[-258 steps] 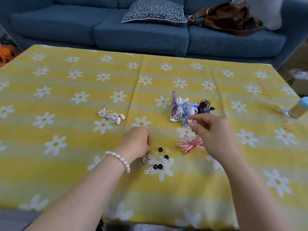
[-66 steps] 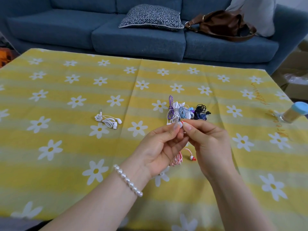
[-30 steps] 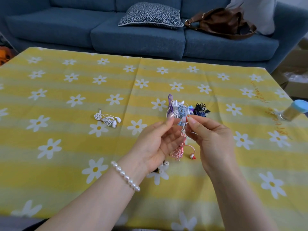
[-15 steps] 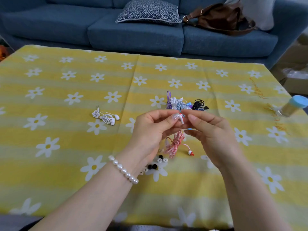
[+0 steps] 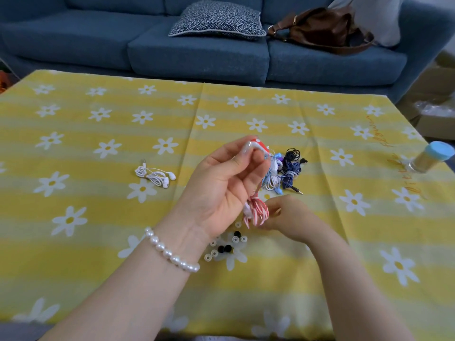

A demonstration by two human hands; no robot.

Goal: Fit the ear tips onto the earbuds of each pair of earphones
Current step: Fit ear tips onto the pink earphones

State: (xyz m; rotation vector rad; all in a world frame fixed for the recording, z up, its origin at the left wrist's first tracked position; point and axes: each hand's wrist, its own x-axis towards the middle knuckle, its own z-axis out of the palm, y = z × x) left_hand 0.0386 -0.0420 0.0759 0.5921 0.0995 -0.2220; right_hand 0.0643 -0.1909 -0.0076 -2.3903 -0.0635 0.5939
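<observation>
Red earbud (image 5: 259, 144): pinched high in left hand (image 5: 221, 188), striped cable bundle (image 5: 256, 212) hanging below. Right hand (image 5: 285, 215): low beside the bundle; grip unclear. Loose ear tips (image 5: 225, 247): on tablecloth (image 5: 98, 217) beneath. Advice: steady the nozzle, press tip on squarely.

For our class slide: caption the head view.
Left hand pinches a red earbud aloft; right hand reaches its dangling cord.

Left hand (image 5: 219, 190) pinches red earbud (image 5: 258, 144) aloft.
</observation>
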